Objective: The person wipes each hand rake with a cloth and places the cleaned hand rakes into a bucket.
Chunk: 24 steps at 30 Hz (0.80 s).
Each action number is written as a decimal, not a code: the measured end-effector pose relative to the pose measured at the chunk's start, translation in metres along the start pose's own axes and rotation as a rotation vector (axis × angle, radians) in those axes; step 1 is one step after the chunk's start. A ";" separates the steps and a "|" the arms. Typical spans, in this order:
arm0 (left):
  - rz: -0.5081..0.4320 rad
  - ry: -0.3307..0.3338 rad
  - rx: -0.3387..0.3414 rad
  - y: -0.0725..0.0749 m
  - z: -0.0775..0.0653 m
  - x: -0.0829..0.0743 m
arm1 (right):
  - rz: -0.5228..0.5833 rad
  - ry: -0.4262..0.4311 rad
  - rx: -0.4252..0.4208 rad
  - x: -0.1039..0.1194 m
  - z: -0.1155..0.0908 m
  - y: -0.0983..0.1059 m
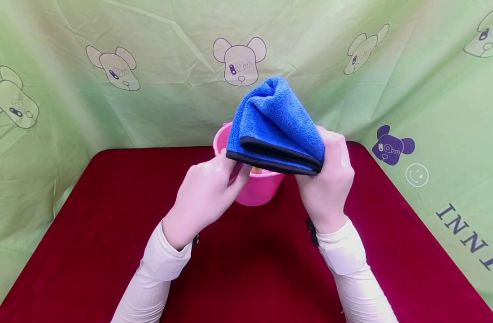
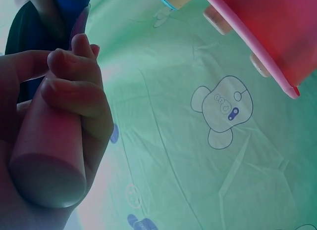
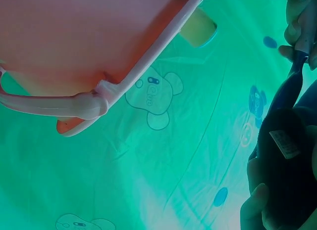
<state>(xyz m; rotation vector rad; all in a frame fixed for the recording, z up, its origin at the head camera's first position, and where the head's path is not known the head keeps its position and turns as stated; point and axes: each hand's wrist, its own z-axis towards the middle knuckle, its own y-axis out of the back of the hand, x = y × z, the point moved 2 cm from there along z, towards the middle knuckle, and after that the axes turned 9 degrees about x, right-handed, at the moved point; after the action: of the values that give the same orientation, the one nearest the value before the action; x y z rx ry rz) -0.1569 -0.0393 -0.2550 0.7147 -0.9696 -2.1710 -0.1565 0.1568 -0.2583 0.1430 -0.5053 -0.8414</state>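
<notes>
My left hand [image 1: 206, 190] grips the thick, round-ended handle [image 2: 52, 136] of a utensil, its fingers curled round it in the left wrist view. A slimmer dark neck [image 3: 292, 86] runs from that handle into a blue cloth [image 1: 274, 121] with black edging. My right hand [image 1: 331, 175] holds the folded cloth from the right side, round the utensil's far end. The cloth hides that end, so I cannot tell what kind of utensil it is. Both hands are raised in front of a pink bucket [image 1: 256, 193].
Tan ends of things [image 2: 217, 20] stick up past the bucket's rim, one of them yellowish with a blue edge [image 3: 199, 29]. The bucket stands on a dark red tabletop [image 1: 250, 269]. A green printed curtain [image 1: 169, 103] encloses the table's back and sides.
</notes>
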 end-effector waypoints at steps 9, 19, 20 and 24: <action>0.004 -0.002 0.013 0.001 0.000 0.000 | 0.008 0.006 0.007 0.000 0.000 0.000; 0.003 0.011 0.024 0.003 0.000 0.000 | 0.013 0.006 0.023 -0.002 -0.002 -0.003; 0.002 0.015 0.028 0.003 0.000 0.000 | 0.014 0.006 0.026 -0.002 -0.002 -0.003; -0.004 0.027 0.040 0.002 -0.001 0.000 | 0.017 0.004 0.036 -0.003 -0.002 -0.004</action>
<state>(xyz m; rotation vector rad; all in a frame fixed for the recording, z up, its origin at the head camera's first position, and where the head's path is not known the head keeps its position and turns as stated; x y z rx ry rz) -0.1560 -0.0409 -0.2538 0.7640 -1.0011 -2.1452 -0.1600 0.1558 -0.2627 0.1732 -0.5177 -0.8159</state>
